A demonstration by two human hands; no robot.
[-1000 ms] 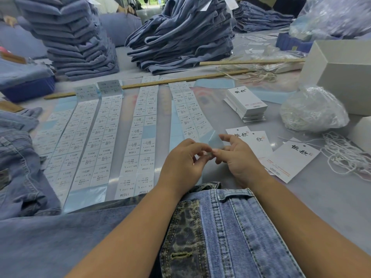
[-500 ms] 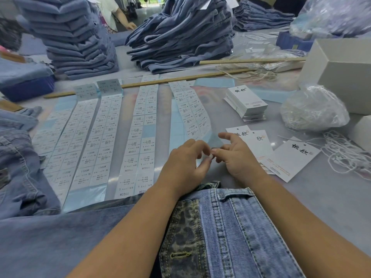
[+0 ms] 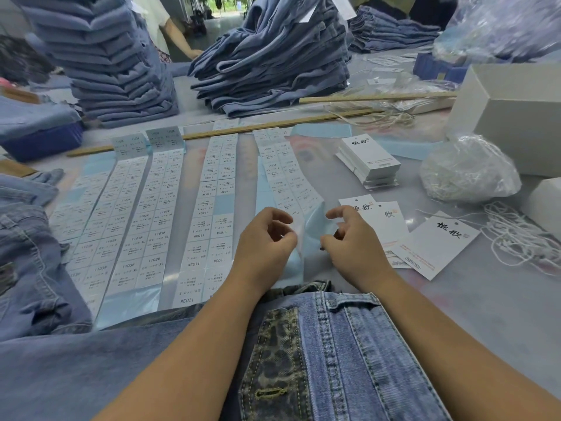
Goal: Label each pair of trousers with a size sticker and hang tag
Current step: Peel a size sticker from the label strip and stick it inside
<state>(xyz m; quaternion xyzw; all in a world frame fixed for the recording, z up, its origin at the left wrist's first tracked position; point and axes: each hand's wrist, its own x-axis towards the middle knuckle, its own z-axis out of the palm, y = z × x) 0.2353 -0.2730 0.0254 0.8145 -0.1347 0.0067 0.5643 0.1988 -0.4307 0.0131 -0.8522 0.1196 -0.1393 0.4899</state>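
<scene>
Over the sticker strip, hands now apart: left pinches backing, right curled, grip unclear.

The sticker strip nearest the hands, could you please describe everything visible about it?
The sticker strip is a long band of glossy pale-blue backing with two columns of small white printed labels. It lies flat on the table, running away from the person, rightmost of several. Its near end is bare of labels and curls up between the left hand and right hand; whether either's fingers pinch it is unclear.
</scene>
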